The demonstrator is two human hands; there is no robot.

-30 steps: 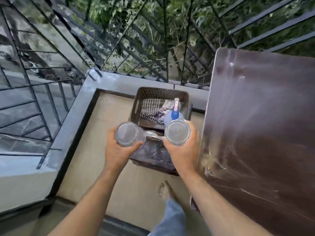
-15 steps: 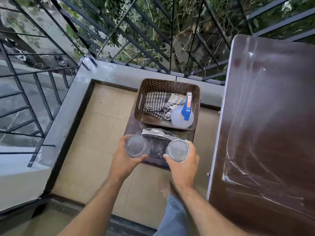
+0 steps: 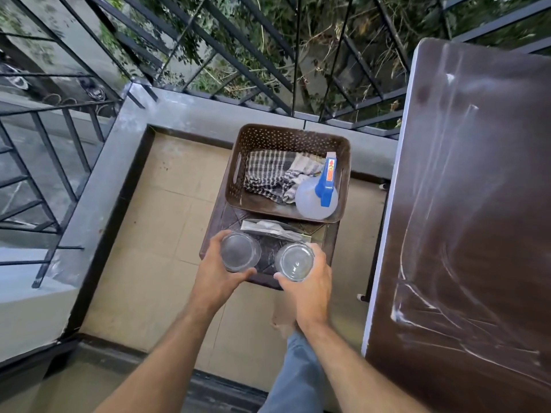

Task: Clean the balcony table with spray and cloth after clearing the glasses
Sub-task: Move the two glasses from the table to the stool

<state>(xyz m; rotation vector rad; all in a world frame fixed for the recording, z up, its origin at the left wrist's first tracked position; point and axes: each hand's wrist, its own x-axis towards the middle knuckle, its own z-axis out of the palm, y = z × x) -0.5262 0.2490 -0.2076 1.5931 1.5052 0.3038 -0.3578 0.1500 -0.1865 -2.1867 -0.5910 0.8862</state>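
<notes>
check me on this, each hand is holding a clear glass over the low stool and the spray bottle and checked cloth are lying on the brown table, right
Not quite. The head view shows the spray bottle and checked cloth in the brown perforated basket on the low stool, not on the brown table. The rest holds: the left hand grips one clear glass and the right hand grips the other glass over the stool.

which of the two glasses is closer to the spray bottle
The glass in the right hand, the clear glass on the table side. It sits just below the spray bottle in the basket; the left hand's glass is farther off.
</notes>
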